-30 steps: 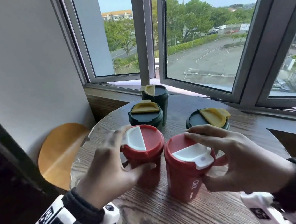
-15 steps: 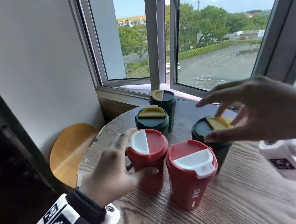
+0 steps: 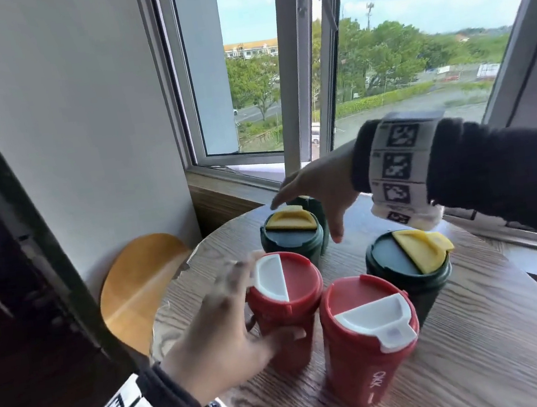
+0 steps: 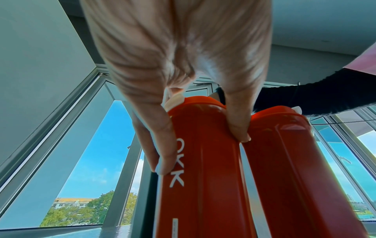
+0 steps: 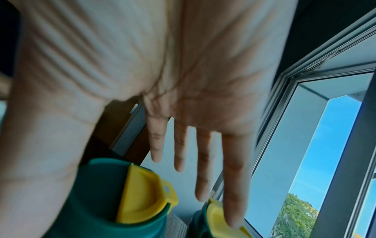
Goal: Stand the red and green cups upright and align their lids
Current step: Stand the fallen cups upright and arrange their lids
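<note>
With the left hand [image 3: 223,339] gripping the left red cup [image 3: 286,307] steady, the open right hand [image 3: 320,193] should close round the far green cup [image 3: 312,207] and turn it gently.

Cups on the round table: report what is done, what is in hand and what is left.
Done: all visible cups stand upright, lids on. In hand: the left hand holds the far red cup by its side; the right hand, fingers spread, reaches over the rear green cups. Left: flaps point different ways. The near red cup has white toward the viewer, the right green cup has yellow to the right.
</note>
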Demonstrator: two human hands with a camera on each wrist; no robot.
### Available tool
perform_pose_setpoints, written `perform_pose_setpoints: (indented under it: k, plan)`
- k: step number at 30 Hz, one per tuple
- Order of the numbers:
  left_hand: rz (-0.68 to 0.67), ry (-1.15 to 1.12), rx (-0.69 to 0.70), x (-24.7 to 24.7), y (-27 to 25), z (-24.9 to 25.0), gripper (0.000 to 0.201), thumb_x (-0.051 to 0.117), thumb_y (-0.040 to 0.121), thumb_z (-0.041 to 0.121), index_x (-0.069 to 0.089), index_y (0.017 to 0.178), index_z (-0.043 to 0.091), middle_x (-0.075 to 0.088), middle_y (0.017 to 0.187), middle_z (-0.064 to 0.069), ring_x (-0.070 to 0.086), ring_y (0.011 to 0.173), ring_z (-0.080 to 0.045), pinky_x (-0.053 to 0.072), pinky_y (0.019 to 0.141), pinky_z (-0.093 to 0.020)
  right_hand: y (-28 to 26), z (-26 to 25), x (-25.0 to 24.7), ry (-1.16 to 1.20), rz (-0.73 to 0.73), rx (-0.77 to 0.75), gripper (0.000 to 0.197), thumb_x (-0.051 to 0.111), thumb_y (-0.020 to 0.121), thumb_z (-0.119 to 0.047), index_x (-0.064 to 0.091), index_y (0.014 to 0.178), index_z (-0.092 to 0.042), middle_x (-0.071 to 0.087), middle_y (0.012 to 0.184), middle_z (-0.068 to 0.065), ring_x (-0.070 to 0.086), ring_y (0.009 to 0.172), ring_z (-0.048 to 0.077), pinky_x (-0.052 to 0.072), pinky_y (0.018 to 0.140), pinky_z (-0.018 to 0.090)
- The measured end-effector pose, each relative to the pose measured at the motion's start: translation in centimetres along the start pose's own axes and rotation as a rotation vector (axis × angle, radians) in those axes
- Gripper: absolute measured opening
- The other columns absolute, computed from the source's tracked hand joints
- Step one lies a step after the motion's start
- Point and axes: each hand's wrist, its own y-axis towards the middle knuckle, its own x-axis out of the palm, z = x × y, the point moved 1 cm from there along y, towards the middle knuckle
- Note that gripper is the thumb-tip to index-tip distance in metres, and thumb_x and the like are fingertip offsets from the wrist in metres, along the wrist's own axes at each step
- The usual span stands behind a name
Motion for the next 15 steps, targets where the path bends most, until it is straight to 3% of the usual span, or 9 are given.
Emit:
perform_pose_setpoints:
  k: [2, 3, 6, 10, 11, 13, 15]
  plan:
    - [0.005, -0.007, 0.006, 0.0, 0.0, 0.0, 0.099, 0.069, 0.056, 0.067, 0.033, 0.138, 0.026, 0.047, 0.121, 0.01, 0.048, 0.106, 0.005, 0.027, 0.088, 0.007, 1.1, -6.3, -0.2, 0.058, 0.02, -0.004, 0.113, 0.087, 0.058, -0.032, 0.017, 0.147, -0.034, 0.027, 0.152, 0.0, 0.03, 0.137, 0.019, 0.032, 0.111, 0.043]
    - [0.003, -0.007, 0.007, 0.1, 0.0, 0.1, 0.098, 0.069, 0.056, 0.066, 0.033, 0.138, 0.026, 0.047, 0.121, 0.01, 0.048, 0.105, 0.005, 0.027, 0.088, 0.007, 2.1, -6.5, 0.1, 0.065, 0.02, -0.096, 0.114, 0.087, 0.058, -0.031, 0.016, 0.147, -0.035, 0.025, 0.153, 0.0, 0.028, 0.139, 0.019, 0.031, 0.111, 0.043]
    - [0.008, -0.016, 0.014, 0.2, 0.0, 0.0, 0.095, 0.07, 0.056, 0.063, 0.032, 0.137, 0.03, 0.046, 0.12, 0.011, 0.047, 0.107, 0.008, 0.03, 0.088, 0.005, 3.2, -6.9, 0.3, -0.007, -0.02, -0.108, 0.113, 0.086, 0.059, -0.03, 0.015, 0.147, -0.035, 0.025, 0.153, 0.001, 0.029, 0.138, 0.02, 0.032, 0.11, 0.045]
    - [0.014, -0.058, 0.015, 0.2, -0.2, 0.0, 0.095, 0.074, 0.058, 0.06, 0.029, 0.137, 0.033, 0.045, 0.122, 0.011, 0.048, 0.11, 0.004, 0.047, 0.093, -0.014, 4.0, -8.3, 0.6, -0.087, -0.016, -0.084, 0.112, 0.086, 0.06, -0.031, 0.015, 0.146, -0.035, 0.038, 0.144, 0.003, 0.041, 0.128, 0.024, 0.043, 0.099, 0.045]
    - [0.014, -0.062, 0.018, 0.3, -0.2, -0.1, 0.094, 0.074, 0.059, 0.059, 0.028, 0.137, 0.035, 0.045, 0.123, 0.012, 0.048, 0.111, 0.004, 0.046, 0.094, -0.014, 4.1, -8.2, 0.6, -0.095, -0.012, -0.091, 0.111, 0.086, 0.059, -0.032, 0.017, 0.146, -0.035, 0.041, 0.142, 0.003, 0.043, 0.126, 0.024, 0.044, 0.097, 0.045]
    - [0.01, -0.036, 0.034, 0.3, -0.2, -0.1, 0.093, 0.073, 0.059, 0.06, 0.025, 0.136, 0.039, 0.044, 0.124, 0.012, 0.046, 0.112, 0.005, 0.035, 0.097, -0.002, 3.8, -7.8, 0.3, -0.085, -0.003, -0.086, 0.108, 0.086, 0.058, -0.033, 0.021, 0.145, -0.034, 0.043, 0.139, 0.002, 0.045, 0.123, 0.022, 0.046, 0.096, 0.044]
    - [0.007, -0.016, 0.032, 0.3, -0.2, -0.1, 0.093, 0.073, 0.059, 0.061, 0.026, 0.136, 0.036, 0.045, 0.125, 0.011, 0.046, 0.112, 0.004, 0.027, 0.095, 0.004, 3.2, -7.4, 0.3, -0.05, 0.003, -0.074, 0.105, 0.086, 0.059, -0.033, 0.024, 0.145, -0.033, 0.041, 0.141, 0.001, 0.042, 0.126, 0.021, 0.044, 0.097, 0.041]
